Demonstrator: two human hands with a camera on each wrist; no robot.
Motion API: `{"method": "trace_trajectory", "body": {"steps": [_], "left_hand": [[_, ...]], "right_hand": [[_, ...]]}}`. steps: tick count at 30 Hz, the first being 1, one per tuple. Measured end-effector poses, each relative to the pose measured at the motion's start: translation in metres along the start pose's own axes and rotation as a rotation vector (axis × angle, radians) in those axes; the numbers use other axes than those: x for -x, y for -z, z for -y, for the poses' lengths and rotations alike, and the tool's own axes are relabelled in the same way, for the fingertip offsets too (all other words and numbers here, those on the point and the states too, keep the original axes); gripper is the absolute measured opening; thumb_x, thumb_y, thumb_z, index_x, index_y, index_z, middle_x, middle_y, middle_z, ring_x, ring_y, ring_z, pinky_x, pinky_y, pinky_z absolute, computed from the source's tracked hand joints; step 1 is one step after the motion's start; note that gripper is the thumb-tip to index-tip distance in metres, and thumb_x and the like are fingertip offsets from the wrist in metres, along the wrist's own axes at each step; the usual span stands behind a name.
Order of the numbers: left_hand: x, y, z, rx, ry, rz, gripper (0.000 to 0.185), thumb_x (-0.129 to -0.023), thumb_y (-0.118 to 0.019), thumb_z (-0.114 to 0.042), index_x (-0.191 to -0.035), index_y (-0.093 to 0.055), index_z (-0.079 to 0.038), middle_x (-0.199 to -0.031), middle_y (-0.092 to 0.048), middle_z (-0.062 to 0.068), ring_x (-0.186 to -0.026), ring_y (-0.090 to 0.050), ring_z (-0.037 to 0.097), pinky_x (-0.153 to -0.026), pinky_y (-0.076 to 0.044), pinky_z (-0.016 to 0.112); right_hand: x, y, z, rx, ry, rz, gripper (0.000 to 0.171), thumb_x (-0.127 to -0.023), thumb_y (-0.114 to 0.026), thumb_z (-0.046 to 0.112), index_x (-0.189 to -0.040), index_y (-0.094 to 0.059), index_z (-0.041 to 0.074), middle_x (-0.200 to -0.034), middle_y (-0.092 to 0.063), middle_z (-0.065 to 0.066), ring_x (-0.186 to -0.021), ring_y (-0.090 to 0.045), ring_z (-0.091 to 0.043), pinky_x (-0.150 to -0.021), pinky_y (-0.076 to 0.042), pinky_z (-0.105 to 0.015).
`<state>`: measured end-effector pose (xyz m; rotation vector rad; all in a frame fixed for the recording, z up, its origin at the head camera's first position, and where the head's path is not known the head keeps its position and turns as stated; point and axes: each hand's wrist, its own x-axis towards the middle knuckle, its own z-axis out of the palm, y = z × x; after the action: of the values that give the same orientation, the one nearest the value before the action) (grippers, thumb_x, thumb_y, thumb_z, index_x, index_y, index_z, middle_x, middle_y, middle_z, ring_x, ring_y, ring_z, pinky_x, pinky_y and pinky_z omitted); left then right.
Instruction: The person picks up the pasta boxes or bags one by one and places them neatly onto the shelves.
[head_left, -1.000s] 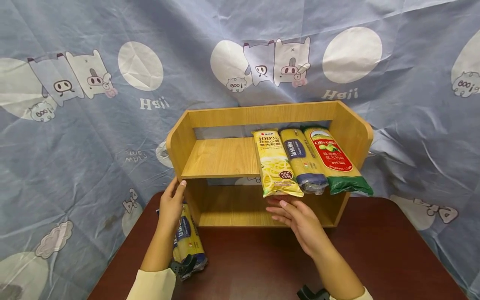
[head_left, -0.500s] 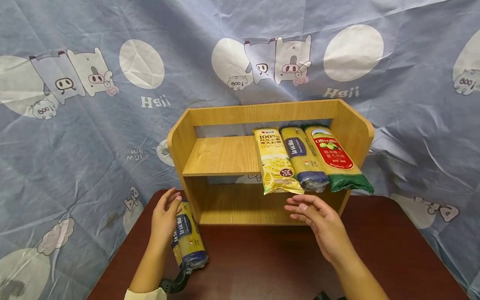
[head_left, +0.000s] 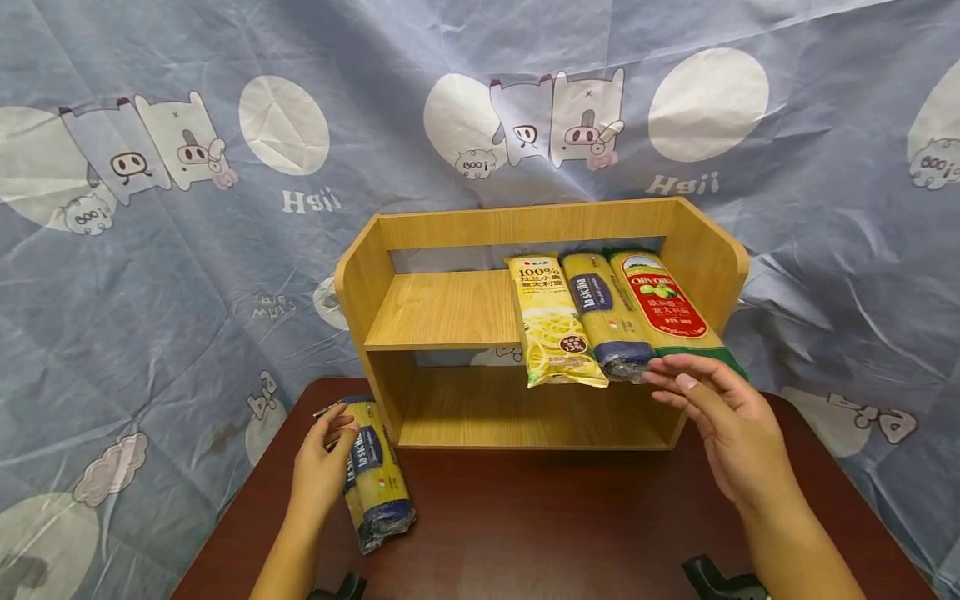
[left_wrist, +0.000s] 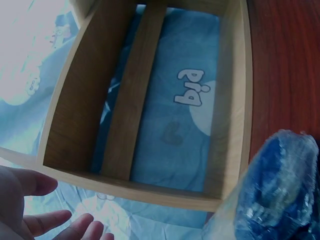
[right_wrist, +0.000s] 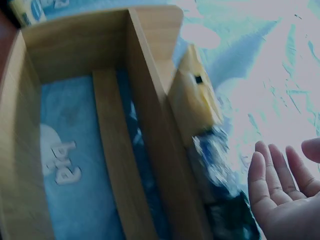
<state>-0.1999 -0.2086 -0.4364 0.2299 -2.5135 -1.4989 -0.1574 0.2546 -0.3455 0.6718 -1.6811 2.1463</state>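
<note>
Hovering near the red-and-green pasta pack [head_left: 666,304] on the upper shelf [head_left: 442,310], the right grip [head_left: 742,433] is loosely spread, holding nothing; the left grip [head_left: 318,462] likewise, by the blue-ended packs [head_left: 381,471] on the tabletop [head_left: 525,517]. Slick wrappers, probably brittle inside: best cradled mid-length!

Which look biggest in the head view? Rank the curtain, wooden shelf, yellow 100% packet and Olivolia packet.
1. Curtain
2. Wooden shelf
3. Yellow 100% packet and Olivolia packet: too alike to rank; the right hand partly covers the latter.
</note>
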Motion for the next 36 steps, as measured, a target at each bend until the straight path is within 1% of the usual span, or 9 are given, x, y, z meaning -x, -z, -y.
{"method": "trace_trajectory", "body": {"steps": [6,11,18,22,25,27,30,33,36], "left_hand": [[0.005,-0.001,0.008,-0.034,-0.003,-0.037,0.048,-0.106,-0.05,-0.038,-0.151,-0.044,-0.021,-0.144,-0.055,0.007,-0.13,-0.055,0.026,-0.096,-0.046,0.042],[0.009,-0.002,0.015,-0.031,0.015,-0.053,0.046,-0.106,-0.052,-0.032,-0.15,-0.046,-0.019,-0.142,-0.058,0.01,-0.128,-0.058,0.026,-0.097,-0.045,0.041],[0.013,-0.007,0.027,-0.03,0.059,-0.025,0.051,-0.104,-0.057,-0.029,-0.151,-0.044,-0.017,-0.144,-0.057,0.014,-0.129,-0.058,0.029,-0.097,-0.051,0.043],[0.015,-0.01,0.037,-0.061,0.072,-0.009,0.056,-0.102,-0.059,-0.028,-0.153,-0.041,-0.012,-0.143,-0.058,0.017,-0.127,-0.06,0.032,-0.094,-0.052,0.042],[0.016,-0.013,0.045,-0.081,0.092,0.008,0.061,-0.102,-0.059,-0.028,-0.155,-0.036,-0.008,-0.142,-0.058,0.02,-0.124,-0.061,0.035,-0.092,-0.054,0.043],[0.015,-0.015,0.05,-0.086,0.112,0.013,0.063,-0.102,-0.059,-0.028,-0.155,-0.034,-0.006,-0.14,-0.058,0.022,-0.122,-0.061,0.036,-0.091,-0.054,0.044],[0.013,-0.019,0.058,-0.09,0.131,0.002,0.066,-0.101,-0.061,-0.028,-0.155,-0.034,-0.002,-0.136,-0.059,0.025,-0.118,-0.062,0.037,-0.086,-0.055,0.041],[0.012,-0.023,0.067,-0.097,0.148,-0.018,0.067,-0.099,-0.063,-0.03,-0.153,-0.036,-0.001,-0.132,-0.06,0.025,-0.114,-0.064,0.036,-0.077,-0.055,0.035],[0.012,-0.028,0.074,-0.122,0.162,-0.027,0.07,-0.098,-0.063,-0.034,-0.153,-0.035,0.001,-0.13,-0.06,0.025,-0.11,-0.066,0.036,-0.072,-0.055,0.034]], "right_hand": [[-0.015,0.016,0.011,0.036,0.085,-0.062,0.028,-0.102,-0.047,-0.008,-0.128,-0.053,-0.018,-0.121,-0.072,-0.013,-0.11,-0.071,-0.019,-0.091,-0.056,-0.025],[-0.03,0.026,0.013,0.083,0.149,-0.186,0.03,-0.099,-0.052,-0.009,-0.128,-0.055,-0.018,-0.12,-0.072,-0.01,-0.109,-0.07,-0.017,-0.088,-0.056,-0.02],[-0.053,0.04,0.02,0.167,0.105,-0.474,0.033,-0.093,-0.06,-0.012,-0.126,-0.063,-0.009,-0.12,-0.071,-0.006,-0.116,-0.064,-0.015,-0.093,-0.048,-0.015],[-0.066,0.048,0.024,0.248,0.065,-0.551,0.037,-0.092,-0.062,-0.007,-0.129,-0.064,0.0,-0.124,-0.067,-0.001,-0.117,-0.061,-0.014,-0.092,-0.045,-0.013],[-0.077,0.052,0.026,0.384,0.023,-0.538,0.044,-0.094,-0.063,-0.001,-0.137,-0.06,0.008,-0.134,-0.061,0.003,-0.124,-0.056,-0.012,-0.098,-0.043,-0.011],[-0.084,0.053,0.026,0.479,-0.014,-0.496,0.05,-0.096,-0.062,0.005,-0.144,-0.053,0.015,-0.143,-0.055,0.003,-0.133,-0.051,-0.011,-0.105,-0.039,-0.011],[-0.092,0.056,0.025,0.506,-0.053,-0.417,0.058,-0.098,-0.061,0.011,-0.153,-0.042,0.021,-0.156,-0.043,-0.001,-0.143,-0.042,-0.011,-0.11,-0.036,-0.011],[-0.099,0.057,0.025,0.508,-0.112,-0.354,0.063,-0.1,-0.06,0.016,-0.157,-0.034,0.025,-0.163,-0.034,-0.005,-0.145,-0.041,-0.014,-0.102,-0.041,-0.009],[-0.106,0.059,0.025,0.665,-0.187,-0.306,0.063,-0.103,-0.055,0.026,-0.159,-0.027,0.032,-0.163,-0.033,-0.009,-0.139,-0.046,-0.019,-0.089,-0.047,-0.008]]}}
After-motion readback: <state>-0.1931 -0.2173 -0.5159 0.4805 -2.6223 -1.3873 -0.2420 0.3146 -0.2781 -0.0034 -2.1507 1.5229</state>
